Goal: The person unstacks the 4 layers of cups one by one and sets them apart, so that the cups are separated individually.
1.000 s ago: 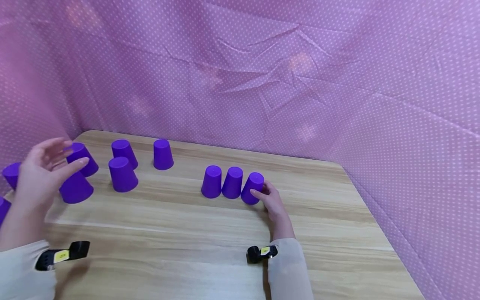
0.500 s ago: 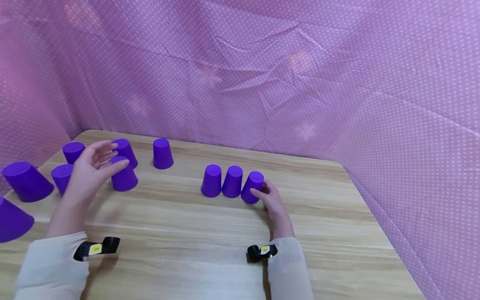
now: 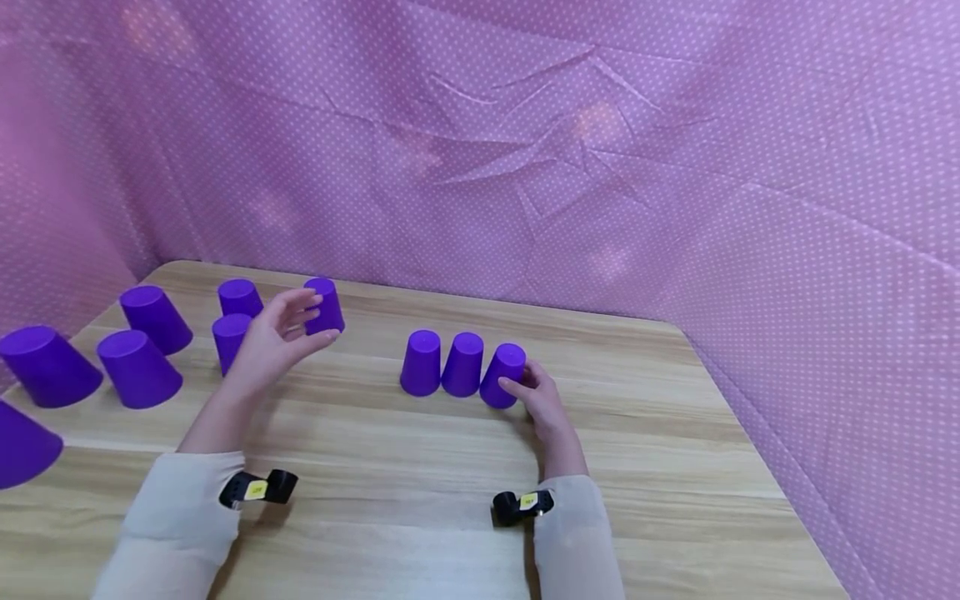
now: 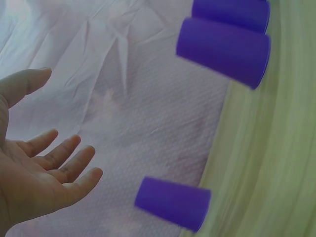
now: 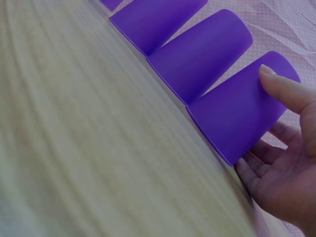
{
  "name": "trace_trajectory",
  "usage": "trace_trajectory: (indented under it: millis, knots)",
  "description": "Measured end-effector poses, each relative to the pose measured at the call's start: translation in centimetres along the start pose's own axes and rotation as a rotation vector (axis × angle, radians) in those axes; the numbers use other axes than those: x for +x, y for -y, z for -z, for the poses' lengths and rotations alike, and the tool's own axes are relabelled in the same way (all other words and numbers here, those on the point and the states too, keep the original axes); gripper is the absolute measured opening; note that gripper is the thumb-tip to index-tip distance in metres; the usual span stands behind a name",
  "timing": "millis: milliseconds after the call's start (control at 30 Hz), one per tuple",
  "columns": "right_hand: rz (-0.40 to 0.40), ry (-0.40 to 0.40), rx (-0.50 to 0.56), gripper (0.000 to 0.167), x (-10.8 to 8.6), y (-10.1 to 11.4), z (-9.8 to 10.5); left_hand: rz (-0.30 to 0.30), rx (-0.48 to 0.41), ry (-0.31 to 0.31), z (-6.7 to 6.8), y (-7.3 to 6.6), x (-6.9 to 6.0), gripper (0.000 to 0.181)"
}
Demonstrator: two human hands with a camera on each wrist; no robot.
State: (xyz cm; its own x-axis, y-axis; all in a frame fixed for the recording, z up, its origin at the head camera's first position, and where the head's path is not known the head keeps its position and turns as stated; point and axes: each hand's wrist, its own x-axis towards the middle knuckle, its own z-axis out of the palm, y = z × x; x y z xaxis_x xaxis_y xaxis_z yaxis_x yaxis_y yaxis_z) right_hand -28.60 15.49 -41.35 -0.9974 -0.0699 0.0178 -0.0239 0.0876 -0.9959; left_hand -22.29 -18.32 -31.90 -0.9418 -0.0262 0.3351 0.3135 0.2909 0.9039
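Observation:
Upside-down purple cups stand on the wooden table. On the right, three form a row, rims close together. My right hand [image 3: 546, 402] grips the rightmost cup [image 3: 498, 375], thumb on the near side and fingers behind it; the right wrist view shows the same cup [image 5: 242, 111] with its rim down on the table. The middle cup [image 3: 462, 367] and the left cup [image 3: 420, 365] of that row stand beside it. My left hand [image 3: 272, 340] hovers with relaxed, spread fingers, holding nothing. It partly covers a lone cup [image 3: 327, 307] near the back edge, which appears apart from the hand [image 4: 173, 202] in the left wrist view.
Several more purple cups are scattered at the left, among them a front one [image 3: 138, 371], a rear one [image 3: 155, 318] and one [image 3: 26, 446] cut by the frame edge. Pink dotted cloth [image 3: 480, 167] hangs behind and beside the table [image 3: 390, 500].
My left hand has swept rightward, from over the far-left cups past the middle pair to the lone back cup. The right hand and its cup have stayed put.

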Motion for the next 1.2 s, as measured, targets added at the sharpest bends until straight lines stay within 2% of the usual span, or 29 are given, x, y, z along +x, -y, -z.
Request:
trace_trajectory:
  millis: [100,267,533,767,933,1200]
  knots:
    - [0.001,0.005,0.012,0.049,0.0,0.0,0.0,-0.011,-0.023,0.050,-1.2,0.5,0.6,0.064]
    - [-0.008,0.004,0.026,0.048,0.1,-0.2,0.0,-0.019,-0.001,0.101,-3.1,1.6,1.2,0.062]
    - [-0.001,-0.019,0.022,0.048,0.2,-0.3,0.0,0.037,0.040,0.154,-6.5,2.7,2.5,0.064]
    - [-0.019,-0.009,0.016,0.050,0.3,-0.3,0.0,0.076,0.083,0.202,-9.0,3.4,2.9,0.068]
    - [-0.019,-0.011,0.015,0.050,0.3,-0.2,0.0,0.089,0.076,0.204,-10.0,3.8,3.2,0.068]
    - [-0.015,-0.008,0.027,0.050,0.4,-0.3,0.1,0.089,0.082,0.213,-10.8,4.6,3.4,0.066]
